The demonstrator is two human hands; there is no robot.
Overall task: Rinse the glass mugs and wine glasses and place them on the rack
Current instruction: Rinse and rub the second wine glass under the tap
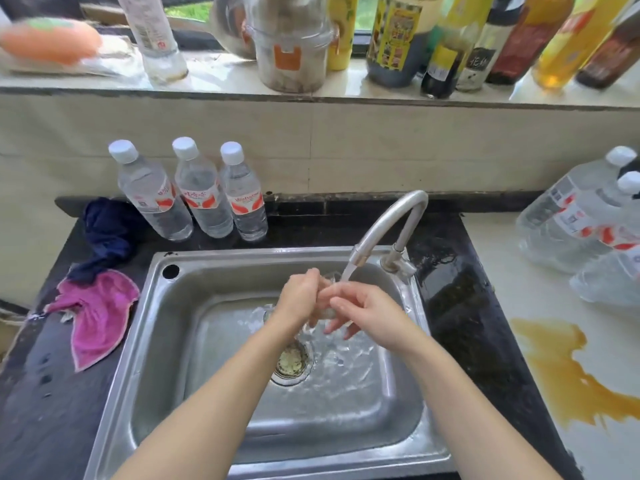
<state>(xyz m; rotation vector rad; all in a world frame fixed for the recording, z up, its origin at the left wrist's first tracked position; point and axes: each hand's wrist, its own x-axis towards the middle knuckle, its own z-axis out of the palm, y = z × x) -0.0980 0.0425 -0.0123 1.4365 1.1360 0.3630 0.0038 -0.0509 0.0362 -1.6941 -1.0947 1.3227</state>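
Over the steel sink (145, 341), both my hands hold a small clear glass (327, 311) under the running tap (388, 230). My left hand (299, 297) wraps its left side. My right hand (360, 310) cups it from the right, fingers spread over it. The glass is mostly hidden by my fingers, so I cannot tell whether it is a mug or a wine glass. Water streams from the spout onto it and splashes down around the drain (292, 363). No rack is in view.
Three water bottles (194, 192) stand behind the sink. A pink cloth (97, 313) and a dark blue cloth (107, 233) lie on the black counter at left. Large water jugs (585, 220) and a brown spill (568, 368) are at right. Bottles and jars line the windowsill (346, 88).
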